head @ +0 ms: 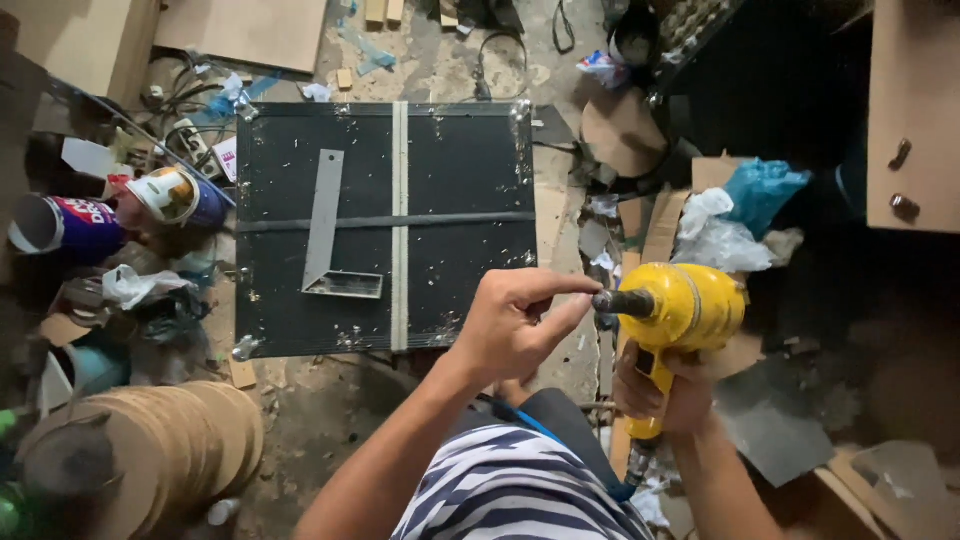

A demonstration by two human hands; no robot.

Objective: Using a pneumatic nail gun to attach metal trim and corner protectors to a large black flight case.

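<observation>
The fingers [560, 300] of the left hand [510, 325] are pinched together on the dark metal chuck [622, 302] at the nose of a yellow handheld power drill [690, 310]; thumb and forefinger are closed around it, as if it is being turned or a bit is being seated. The right hand [665, 395] is clamped around the drill's grip from below, so the tool is held level and pointed to the left, in the air just right of a dark square panel [385, 225].

The step in hand is judged to be the setting of the chuck. A firm counter-hold by the right hand is called for next while the chuck is tightened.

On the panel, a grey metal try square [330, 235] is laid flat, among scattered shavings. Round cardboard discs [170, 440] are stacked on the littered floor [330, 410] at lower left.
</observation>
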